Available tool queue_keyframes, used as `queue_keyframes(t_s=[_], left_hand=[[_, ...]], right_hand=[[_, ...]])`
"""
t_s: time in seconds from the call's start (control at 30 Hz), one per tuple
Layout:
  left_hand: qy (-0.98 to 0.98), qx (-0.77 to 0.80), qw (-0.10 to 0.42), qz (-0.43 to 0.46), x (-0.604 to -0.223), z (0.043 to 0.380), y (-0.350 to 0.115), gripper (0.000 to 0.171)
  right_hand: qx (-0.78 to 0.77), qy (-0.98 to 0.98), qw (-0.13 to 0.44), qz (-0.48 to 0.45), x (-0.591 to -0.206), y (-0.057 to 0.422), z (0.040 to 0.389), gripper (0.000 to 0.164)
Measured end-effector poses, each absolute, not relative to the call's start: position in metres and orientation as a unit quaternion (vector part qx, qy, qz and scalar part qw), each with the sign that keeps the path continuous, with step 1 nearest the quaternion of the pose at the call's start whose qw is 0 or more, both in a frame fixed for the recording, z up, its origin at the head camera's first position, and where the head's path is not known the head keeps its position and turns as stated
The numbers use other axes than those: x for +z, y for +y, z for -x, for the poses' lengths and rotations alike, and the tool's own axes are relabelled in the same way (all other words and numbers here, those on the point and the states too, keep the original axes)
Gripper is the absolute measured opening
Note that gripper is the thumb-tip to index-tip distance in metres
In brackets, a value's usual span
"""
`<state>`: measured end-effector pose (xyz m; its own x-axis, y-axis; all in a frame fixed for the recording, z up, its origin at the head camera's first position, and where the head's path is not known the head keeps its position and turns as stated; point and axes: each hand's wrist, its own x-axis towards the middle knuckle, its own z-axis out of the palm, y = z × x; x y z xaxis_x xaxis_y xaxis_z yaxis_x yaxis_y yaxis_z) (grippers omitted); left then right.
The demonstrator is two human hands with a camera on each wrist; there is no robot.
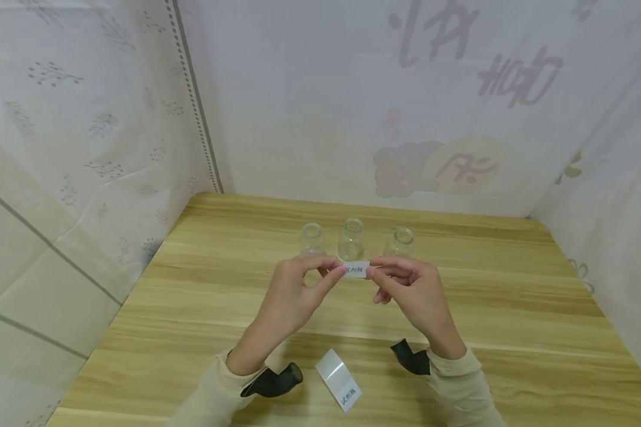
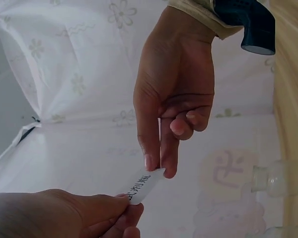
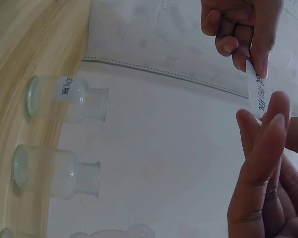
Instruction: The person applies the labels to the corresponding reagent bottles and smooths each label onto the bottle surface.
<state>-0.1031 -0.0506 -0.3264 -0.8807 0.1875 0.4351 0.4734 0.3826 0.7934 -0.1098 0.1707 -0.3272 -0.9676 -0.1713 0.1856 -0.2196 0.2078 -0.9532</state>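
A bench [image 1: 192, 332] with a yellowish wood-grain top carries everything here, its streaks running mostly left to right and its far corners rounded. Toward the far edge three clear glass bottles stand upright, uncapped and apart from one another, in a rough row: a left bottle [image 1: 312, 239], a middle bottle [image 1: 351, 246] and a right bottle [image 1: 402, 240]. The left bottle bears a white label [image 3: 67, 89] with dark characters. At the near side, well apart from the bottles, a white sheet [image 1: 333, 373] lies slantwise, dark characters at its near right end
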Motion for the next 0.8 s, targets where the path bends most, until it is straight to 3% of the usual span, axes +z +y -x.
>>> queue_keyframes(t_s=[0.27, 0.47, 0.63, 0.8], left_hand=[[-0.813, -0.537, 0.14, 0.175, -0.337, 0.117, -0.042, 0.007], [-0.797, -0.573, 0.112, 0.157, -0.367, 0.149, -0.03, 0.009], [-0.802, -0.565, 0.102, 0.165, -0.411, 0.18, -0.021, 0.009], [-0.806, -0.566, 0.091, 0.148, -0.436, 0.189, -0.018, 0.007]], right_hand=[[0.582, -0.8, 0.069, -0.129, -0.332, 0.172, 0.119, 0.01], [0.549, -0.81, 0.116, -0.172, -0.355, 0.18, 0.142, 0.007], [0.526, -0.831, 0.083, -0.16, -0.388, 0.185, 0.165, 0.01], [0.523, -0.842, 0.041, -0.124, -0.415, 0.185, 0.179, 0.011]])
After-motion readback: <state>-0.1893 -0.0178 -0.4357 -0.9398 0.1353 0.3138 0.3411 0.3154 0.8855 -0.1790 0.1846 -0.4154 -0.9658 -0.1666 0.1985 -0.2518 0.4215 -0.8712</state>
